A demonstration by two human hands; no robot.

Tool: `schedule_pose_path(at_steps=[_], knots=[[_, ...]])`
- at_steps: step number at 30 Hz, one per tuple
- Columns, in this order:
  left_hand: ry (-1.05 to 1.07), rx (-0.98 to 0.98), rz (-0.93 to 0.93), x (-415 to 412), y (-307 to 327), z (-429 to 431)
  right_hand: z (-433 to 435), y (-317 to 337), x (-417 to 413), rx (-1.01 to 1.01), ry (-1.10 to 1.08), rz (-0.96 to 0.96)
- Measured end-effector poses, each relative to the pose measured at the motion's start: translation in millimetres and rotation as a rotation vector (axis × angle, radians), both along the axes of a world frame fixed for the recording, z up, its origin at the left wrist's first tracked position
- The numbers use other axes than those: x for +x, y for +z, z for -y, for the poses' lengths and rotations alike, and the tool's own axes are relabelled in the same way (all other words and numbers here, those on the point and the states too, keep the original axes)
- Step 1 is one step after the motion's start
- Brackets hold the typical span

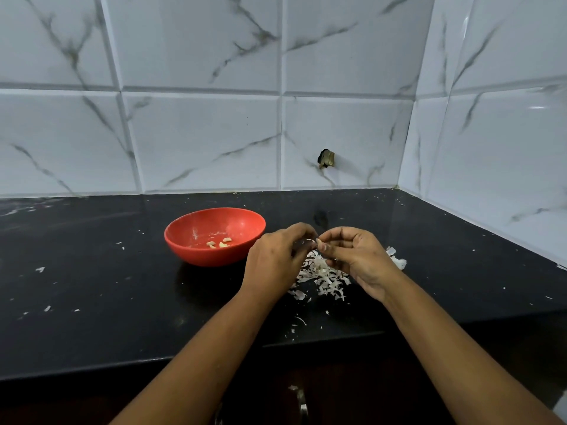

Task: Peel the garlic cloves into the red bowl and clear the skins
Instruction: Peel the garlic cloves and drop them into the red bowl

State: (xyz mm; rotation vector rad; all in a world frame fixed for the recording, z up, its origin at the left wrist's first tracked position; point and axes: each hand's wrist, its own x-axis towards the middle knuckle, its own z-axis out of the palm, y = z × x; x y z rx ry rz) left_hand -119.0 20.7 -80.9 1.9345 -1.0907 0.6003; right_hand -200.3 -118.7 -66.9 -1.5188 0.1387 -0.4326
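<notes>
Black counter (92, 286) — left hand (276, 259), right hand (359, 256) pinching a clove (318, 241).

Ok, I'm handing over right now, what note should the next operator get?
Hands: right hand pinches a clove at its fingertips; left hand pinches at the same clove, peeling.
The red bowl stands left of the hands, a few peeled cloves inside.
The skins lie heaped on the counter under the hands, flecks scattered wider.
Left: finish this clove, drop it in the bowl, clear the skins.
</notes>
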Motion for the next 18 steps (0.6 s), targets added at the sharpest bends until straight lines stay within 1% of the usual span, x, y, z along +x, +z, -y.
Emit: schedule_pose_path(at_steps=[2, 8, 12, 18], knots=[[-0.003, -0.035, -0.001, 0.0, 0.8, -0.5, -0.6, 0.0, -0.5, 0.01, 0.02, -0.001], [-0.005, -0.063, 0.011, 1.3, 0.9, 0.7, 0.4, -1.0, 0.2, 0.039, 0.028, -0.001], [0.003, -0.048, 0.026, 1.8, 0.1, 0.5, 1.1, -1.4, -0.3, 0.045, 0.038, 0.006], [0.014, -0.031, 0.1, -0.2, -0.9, 0.0, -0.4, -0.8, 1.1, 0.071, 0.032, 0.01]])
